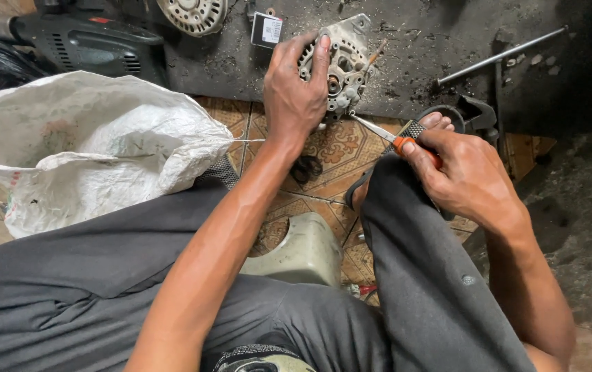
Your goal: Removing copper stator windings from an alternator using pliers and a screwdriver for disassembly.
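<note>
One large crumpled white woven sack [82,145] lies at the left, near the person's grey-trousered knee. One dark power drill [86,41] rests far left on the grimy black mat [434,41]. One grey cast-metal alternator housing [344,65] sits far centre, gripped from above by the left hand [296,93]. The right hand [465,172] clasps one orange-handled screwdriver [396,140], its tip touching the housing's near edge.
</note>
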